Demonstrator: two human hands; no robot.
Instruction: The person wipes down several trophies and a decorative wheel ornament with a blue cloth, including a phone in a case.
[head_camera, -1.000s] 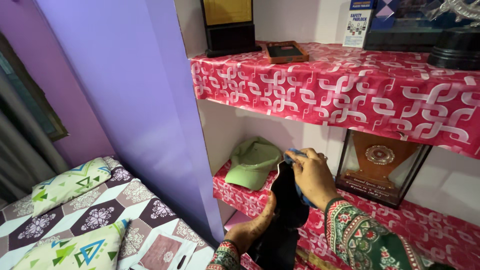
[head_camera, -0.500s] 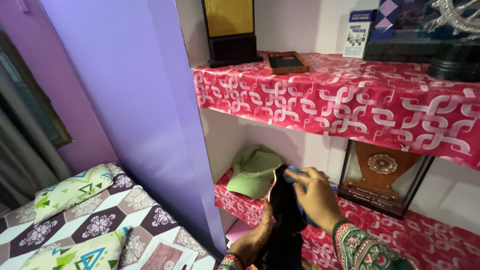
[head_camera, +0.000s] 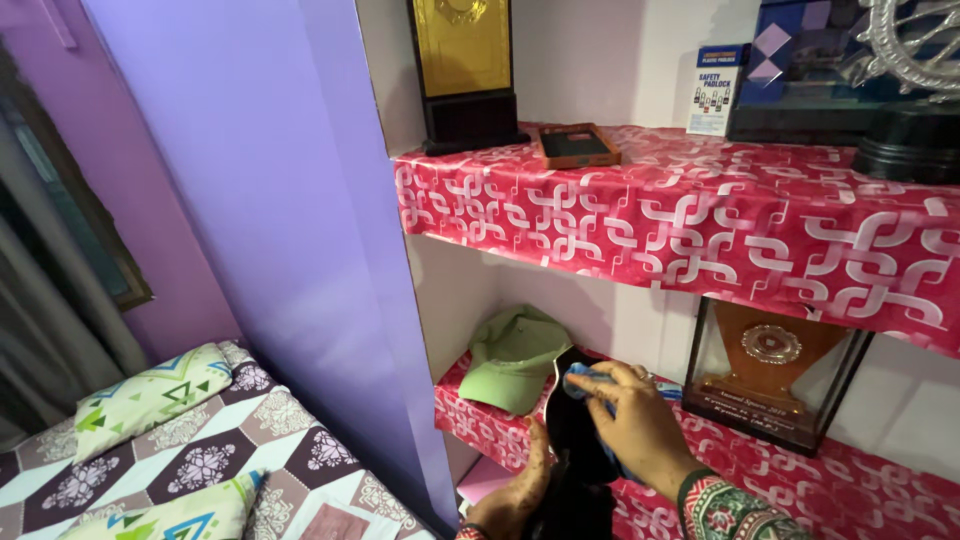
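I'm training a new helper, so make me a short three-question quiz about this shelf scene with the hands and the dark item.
1. True or false: the green cap lies on the lower shelf.
2. Which hand presses a blue cloth on the dark item? A left, B right.
3. What stands right of the hands on that shelf?

Key: 1 true. 2 B, the right hand; the left hand supports from below. 3 A glass-cased trophy.

— Any packages or labels up there?
— One small upright card package (head_camera: 712, 90), white with a blue top band, at the back of the upper shelf (head_camera: 700, 215).
— And screens?
— A phone (head_camera: 578, 145) in an orange-brown case lies flat, screen dark, left of it.
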